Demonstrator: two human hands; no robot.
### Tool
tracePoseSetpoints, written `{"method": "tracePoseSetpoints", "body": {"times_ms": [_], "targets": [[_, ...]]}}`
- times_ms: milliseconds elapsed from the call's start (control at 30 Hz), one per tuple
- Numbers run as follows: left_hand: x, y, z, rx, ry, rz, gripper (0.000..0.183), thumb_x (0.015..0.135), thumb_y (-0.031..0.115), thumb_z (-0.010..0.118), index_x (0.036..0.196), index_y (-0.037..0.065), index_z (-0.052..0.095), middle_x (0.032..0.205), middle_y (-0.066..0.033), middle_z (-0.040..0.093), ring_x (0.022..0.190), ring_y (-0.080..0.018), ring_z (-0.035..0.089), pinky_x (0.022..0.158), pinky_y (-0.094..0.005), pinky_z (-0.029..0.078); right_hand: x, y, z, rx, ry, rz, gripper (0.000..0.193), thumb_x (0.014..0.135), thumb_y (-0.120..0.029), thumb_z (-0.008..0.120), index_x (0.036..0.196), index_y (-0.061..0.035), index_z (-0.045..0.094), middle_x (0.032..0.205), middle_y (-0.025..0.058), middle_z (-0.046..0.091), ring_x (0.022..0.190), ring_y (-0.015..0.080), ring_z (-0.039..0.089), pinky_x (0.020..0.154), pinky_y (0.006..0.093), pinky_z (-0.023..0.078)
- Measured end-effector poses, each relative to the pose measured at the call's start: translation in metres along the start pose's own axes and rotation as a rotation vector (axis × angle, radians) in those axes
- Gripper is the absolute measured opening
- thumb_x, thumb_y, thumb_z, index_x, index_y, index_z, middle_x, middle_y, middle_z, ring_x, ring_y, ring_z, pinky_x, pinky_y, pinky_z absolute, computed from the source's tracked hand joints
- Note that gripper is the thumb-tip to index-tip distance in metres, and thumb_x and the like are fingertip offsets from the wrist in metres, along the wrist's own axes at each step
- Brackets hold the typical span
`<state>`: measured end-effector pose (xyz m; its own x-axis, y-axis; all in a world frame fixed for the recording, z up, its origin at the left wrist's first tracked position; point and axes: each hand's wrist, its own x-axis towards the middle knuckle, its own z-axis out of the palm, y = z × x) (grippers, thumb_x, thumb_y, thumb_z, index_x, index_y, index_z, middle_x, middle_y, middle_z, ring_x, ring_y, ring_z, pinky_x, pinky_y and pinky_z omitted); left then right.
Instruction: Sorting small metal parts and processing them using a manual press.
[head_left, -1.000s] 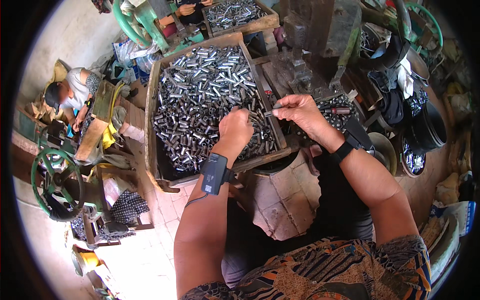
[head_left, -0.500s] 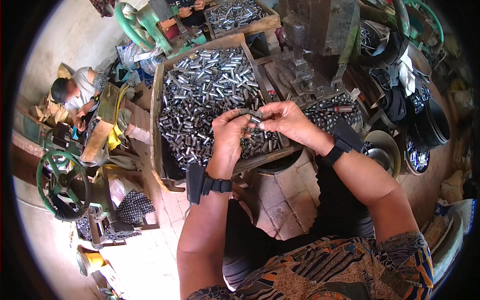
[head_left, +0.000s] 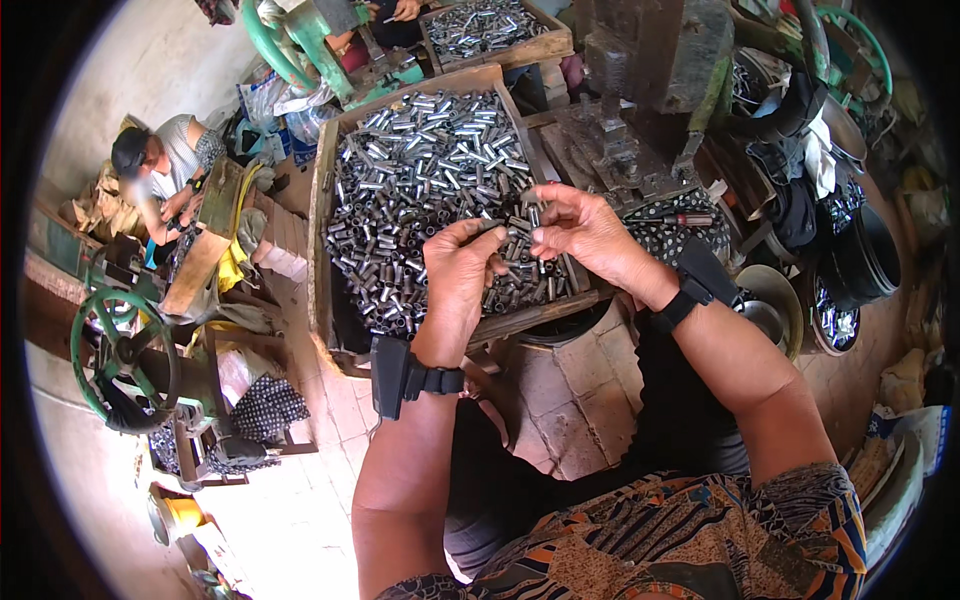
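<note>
Both my hands are raised over the near part of a wooden tray (head_left: 318,250) heaped with short metal tubes (head_left: 430,165). My left hand (head_left: 460,275) is closed, thumb and forefinger pinching a small dark metal piece (head_left: 488,227) that the fingers partly cover. To its right, a little apart, is my right hand (head_left: 590,238), its thumb and forefinger curled about one short shiny tube (head_left: 533,215). The pile behind it looks alike, so the tube's outline is hard to make out. Black straps with dark blocks sit on both wrists.
Beyond the tray's right side stands a heavy, dark metal press (head_left: 620,140). A screwdriver (head_left: 685,219) lies on dotted cloth beside it. Metal bowls (head_left: 765,310) and a black bucket (head_left: 865,260) are at right. A co-worker (head_left: 165,180) sits at left, near a green handwheel (head_left: 125,345).
My hands were together at one tube; now they are slightly apart, the right fingers drawn rightward and spread wider. The view has shifted a little. The left pinch stays much the same.
</note>
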<state>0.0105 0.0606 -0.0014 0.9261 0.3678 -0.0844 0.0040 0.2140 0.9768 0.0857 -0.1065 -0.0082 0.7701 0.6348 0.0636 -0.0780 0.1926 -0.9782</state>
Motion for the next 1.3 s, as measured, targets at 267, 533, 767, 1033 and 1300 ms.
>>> {"method": "tracePoseSetpoints", "body": {"times_ms": [267,533,767,1033,1300], "targets": [[-0.006,0.003,0.007,-0.029,0.037,-0.005,0.009,0.08,0.004,0.067,0.087,0.001,0.064,0.069,-0.003,0.063,0.043,-0.0052,0.049,0.036,-0.0173,0.033,0.003,0.002,-0.002,0.077,0.134,0.002,0.029,0.085,-0.005,0.064,0.111,0.0008,0.054,0.086,0.0107,0.064,0.073,0.0182,0.067,0.064,0.0258,0.056],[-0.006,-0.001,0.008,-0.084,0.049,-0.002,0.006,0.08,0.003,0.067,0.085,0.003,0.064,0.07,-0.0041,0.064,0.041,-0.0047,0.044,0.036,-0.0186,0.029,0.004,0.007,0.001,0.172,0.177,0.011,0.013,0.083,-0.005,0.067,0.091,0.0015,0.059,0.079,0.011,0.065,0.068,0.0171,0.067,0.056,0.0229,0.054],[-0.01,0.001,0.014,-0.203,0.081,0.008,0.006,0.08,0.002,0.067,0.085,0.003,0.064,0.067,-0.002,0.061,0.039,-0.0029,0.037,0.035,-0.0189,0.024,-0.001,0.0,0.003,0.248,0.169,0.01,0.012,0.082,-0.006,0.068,0.089,-0.0007,0.06,0.078,0.011,0.066,0.067,0.0175,0.067,0.055,0.0234,0.055],[-0.014,-0.003,0.025,-0.105,0.076,0.142,0.005,0.081,0.002,0.067,0.084,0.004,0.063,0.06,0.004,0.051,0.039,-0.0019,0.033,0.035,-0.0195,0.021,-0.005,-0.002,0.002,0.358,0.124,0.12,0.013,0.082,-0.008,0.069,0.088,-0.0008,0.061,0.078,0.011,0.067,0.069,0.0175,0.067,0.059,0.0253,0.055],[-0.014,-0.007,0.026,-0.125,0.06,0.144,0.004,0.082,0.001,0.066,0.085,0.004,0.064,0.068,0.0004,0.06,0.046,-0.0012,0.042,0.041,-0.019,0.032,0.0,-0.003,-0.006,0.389,0.045,0.148,0.014,0.082,-0.009,0.069,0.089,0.0003,0.062,0.08,0.0118,0.067,0.068,0.0183,0.067,0.061,0.0282,0.056]]}}
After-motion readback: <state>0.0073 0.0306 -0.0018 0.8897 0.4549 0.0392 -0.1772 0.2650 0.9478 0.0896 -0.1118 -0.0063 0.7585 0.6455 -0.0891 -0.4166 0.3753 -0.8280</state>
